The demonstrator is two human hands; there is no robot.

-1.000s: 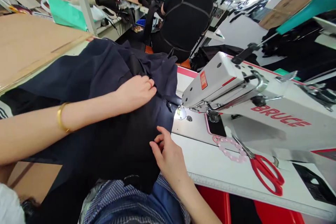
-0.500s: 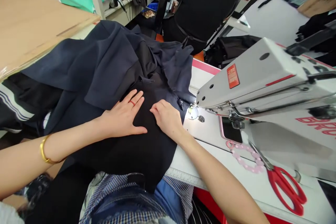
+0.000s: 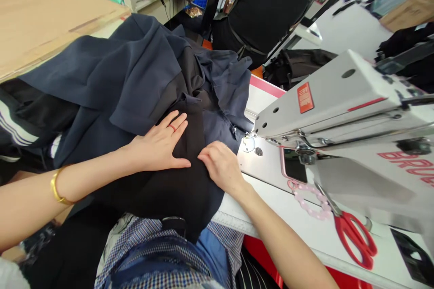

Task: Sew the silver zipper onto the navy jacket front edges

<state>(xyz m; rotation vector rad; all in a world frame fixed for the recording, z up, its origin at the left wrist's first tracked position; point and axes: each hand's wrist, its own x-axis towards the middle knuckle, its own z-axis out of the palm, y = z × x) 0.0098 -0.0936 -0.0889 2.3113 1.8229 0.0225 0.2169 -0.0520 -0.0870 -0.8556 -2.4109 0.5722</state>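
A dark navy garment (image 3: 145,67) with a black inner layer (image 3: 166,194) lies bunched across the table and my lap. My left hand (image 3: 159,146) rests flat on the black layer, its fingers spread and a red ring on one of them. To its right, my right hand (image 3: 222,167) pinches the edge of the black cloth between thumb and fingers. Navy cloth shows beyond that hand, reaching the lit needle area of a white sewing machine (image 3: 322,104). The tips of the pinching fingers are partly hidden.
On the machine bed lie a phone (image 3: 294,165), a pink beaded loop (image 3: 310,203) and red-handled scissors (image 3: 356,239). A wooden board (image 3: 57,22) borders the cloth at left. A person in black (image 3: 274,9) sits ahead, back turned.
My right hand has shifted slightly right and down with the pinched black edge. More navy cloth shows beside the black layer. My left hand stays flat in nearly the same place.
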